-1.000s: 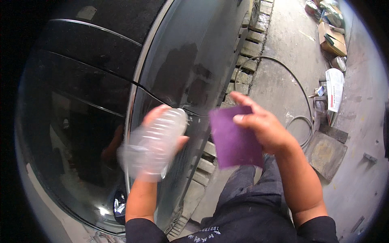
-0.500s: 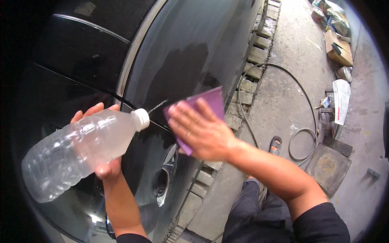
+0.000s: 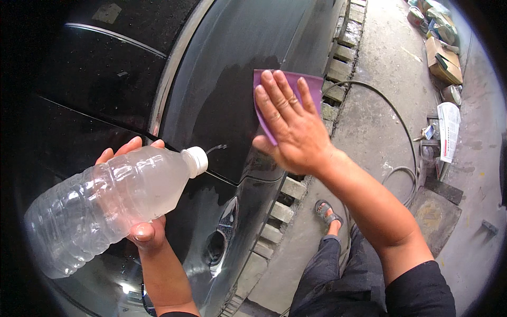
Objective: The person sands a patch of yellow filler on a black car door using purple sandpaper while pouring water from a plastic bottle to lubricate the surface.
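Observation:
My left hand (image 3: 147, 229) is closed round a clear plastic bottle (image 3: 100, 203) tilted on its side, its white cap (image 3: 196, 161) pointing right. From the cap a thin jet of water (image 3: 216, 148) squirts toward the black car door (image 3: 227, 113). With fingers stretched out, my right hand (image 3: 293, 121) presses a purple sheet of sandpaper (image 3: 314, 83) flat against the door's dull upper part. A dark wet patch spreads over the panel beside the sheet. Below, nearer me, is the chrome door handle (image 3: 224, 238).
Left of the door runs a bright trim strip (image 3: 171, 68). A slatted channel (image 3: 285, 211) crosses the concrete floor beside the car. Farther right lie a coiled hose (image 3: 396, 108), a cardboard box (image 3: 442, 61), a newspaper (image 3: 449, 132) and a flat slab (image 3: 435, 216). My sandalled foot (image 3: 327, 212) stands below.
My right hand has slid the sandpaper up and to the right along the door. The bottle has shifted slightly right and down, still squirting water. My foot has come forward on the left.

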{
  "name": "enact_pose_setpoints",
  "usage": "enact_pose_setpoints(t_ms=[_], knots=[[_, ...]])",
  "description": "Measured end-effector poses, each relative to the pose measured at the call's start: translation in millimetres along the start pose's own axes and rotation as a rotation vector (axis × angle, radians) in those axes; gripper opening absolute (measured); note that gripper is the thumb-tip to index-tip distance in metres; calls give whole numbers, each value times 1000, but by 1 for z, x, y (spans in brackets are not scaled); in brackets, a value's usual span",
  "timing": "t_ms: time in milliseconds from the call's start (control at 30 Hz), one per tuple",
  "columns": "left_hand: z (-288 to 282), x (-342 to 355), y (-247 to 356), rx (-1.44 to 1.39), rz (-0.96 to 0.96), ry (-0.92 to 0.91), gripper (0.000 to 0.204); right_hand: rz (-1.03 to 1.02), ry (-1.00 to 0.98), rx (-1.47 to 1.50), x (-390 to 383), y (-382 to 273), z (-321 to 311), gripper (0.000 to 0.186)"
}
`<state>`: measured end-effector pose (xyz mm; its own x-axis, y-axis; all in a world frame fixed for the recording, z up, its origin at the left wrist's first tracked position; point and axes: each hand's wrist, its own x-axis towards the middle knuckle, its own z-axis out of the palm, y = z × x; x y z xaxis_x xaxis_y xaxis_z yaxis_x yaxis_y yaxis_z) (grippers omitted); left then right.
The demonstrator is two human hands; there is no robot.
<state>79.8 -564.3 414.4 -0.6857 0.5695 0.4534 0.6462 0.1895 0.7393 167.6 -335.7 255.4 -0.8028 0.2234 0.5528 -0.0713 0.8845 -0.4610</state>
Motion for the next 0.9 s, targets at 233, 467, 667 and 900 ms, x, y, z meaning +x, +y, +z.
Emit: enact_pose_setpoints(t_ms=[233, 467, 667, 900], knots=[[-3, -4, -8, 13, 27, 23, 117, -119, -90, 165, -35, -34, 3, 77], [3, -6, -10, -6, 12, 58, 115, -189, -119, 243, -52, -64, 18, 74], [2, -3, -3, -1, 28, 64, 113, 19, 38, -40, 11, 3, -4, 78], [2, -3, -10, -46, 40, 86, 112, -249, -66, 204, -52, -57, 15, 81]])
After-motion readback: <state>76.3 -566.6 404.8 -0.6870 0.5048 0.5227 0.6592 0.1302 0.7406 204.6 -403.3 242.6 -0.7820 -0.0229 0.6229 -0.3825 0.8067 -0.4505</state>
